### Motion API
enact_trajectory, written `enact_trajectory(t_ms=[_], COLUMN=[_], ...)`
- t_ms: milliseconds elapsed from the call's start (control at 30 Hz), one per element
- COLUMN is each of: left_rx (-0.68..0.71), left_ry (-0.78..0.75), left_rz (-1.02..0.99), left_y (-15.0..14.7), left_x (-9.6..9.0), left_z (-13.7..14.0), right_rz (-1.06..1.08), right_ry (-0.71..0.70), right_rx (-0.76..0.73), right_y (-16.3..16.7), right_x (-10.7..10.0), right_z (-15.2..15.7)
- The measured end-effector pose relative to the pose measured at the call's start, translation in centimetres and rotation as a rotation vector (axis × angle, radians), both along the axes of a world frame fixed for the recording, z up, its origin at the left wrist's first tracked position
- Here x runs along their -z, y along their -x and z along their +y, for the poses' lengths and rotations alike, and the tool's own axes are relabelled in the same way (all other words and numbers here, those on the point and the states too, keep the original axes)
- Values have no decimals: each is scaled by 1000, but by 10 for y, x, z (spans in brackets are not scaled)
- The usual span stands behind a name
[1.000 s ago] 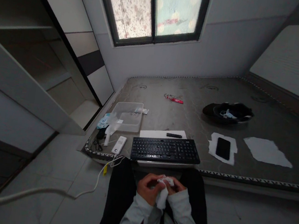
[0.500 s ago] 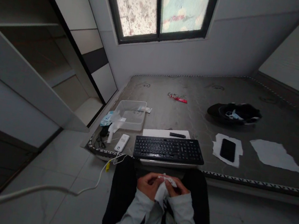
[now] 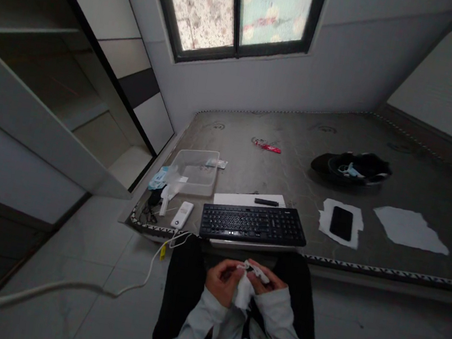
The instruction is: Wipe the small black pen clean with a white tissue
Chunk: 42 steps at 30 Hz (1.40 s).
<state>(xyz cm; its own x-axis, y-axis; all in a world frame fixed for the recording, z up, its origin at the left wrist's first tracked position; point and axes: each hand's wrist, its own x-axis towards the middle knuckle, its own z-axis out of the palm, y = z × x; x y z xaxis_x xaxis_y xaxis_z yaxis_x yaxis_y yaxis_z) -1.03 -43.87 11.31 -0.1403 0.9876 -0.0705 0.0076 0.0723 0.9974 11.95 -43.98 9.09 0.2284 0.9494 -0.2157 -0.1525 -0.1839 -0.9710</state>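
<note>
A crumpled white tissue (image 3: pixel 244 292) is pinched in the fingers of the left hand (image 3: pixel 221 279) and the right hand (image 3: pixel 272 281), on the near side of the keyboard (image 3: pixel 254 224). On the mattress (image 3: pixel 286 133), a clear plastic box (image 3: pixel 200 189) is noted at left, a small packet (image 3: pixel 221 164) at its far right corner, whether inside cannot be told. At right, a pale blue item (image 3: pixel 352 170) is contained in an upturned black cap (image 3: pixel 328 172), behind a phone (image 3: pixel 341 223) laid on white paper (image 3: pixel 357 218).
</note>
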Motion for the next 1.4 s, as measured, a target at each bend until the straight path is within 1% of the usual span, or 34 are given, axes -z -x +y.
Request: enact_trajectory(t_ms=[100, 167, 200, 267, 333, 367, 467, 633, 833, 1000, 1100, 1267, 1333, 1400], left_rx=[-56, -70, -33, 93, 211, 244, 268, 228, 168, 145, 131, 136, 147, 138], left_ry=[-36, -125, -190, -314, -367, -367, -333, -234, -151, 6, 67, 220, 277, 302], left_rz=[63, 173, 236, 347, 408, 418, 386, 310, 254, 130, 60, -85, -144, -169], left_y=[2, 5, 8, 13, 18, 21, 25, 24, 21, 18, 19, 25, 28, 33], left_x=[0, -5, -9, -17, -23, -24, -19, -7, -11, -12, -9, 5, 14, 26], left_z=[-1, -3, -3, -3, -1, 1, 6, 7, 5, 6, 6, 9, 12, 17], right_rz=[34, 51, 51, 39, 9, -7, -37, -52, -73, -99, -95, -114, -142, -168], right_ry=[29, 51, 61, 73, 67, 59, 33, -4, -14, -14, -6, 13, 23, 43], right_rx=[10, 10, 13, 1, -19, -24, -40, -66, -94, -105, -67, -29, 14, 58], right_y=[1, 2, 2, 2, 1, 0, -1, -2, -2, -3, 1, 8, 9, 9], right_x=[-3, -5, -5, -5, -4, -3, 0, 7, 15, 16, 15, 16, 20, 25], right_z=[-2, -3, -3, -3, -3, -3, -3, -4, -3, -1, 0, 3, 5, 8])
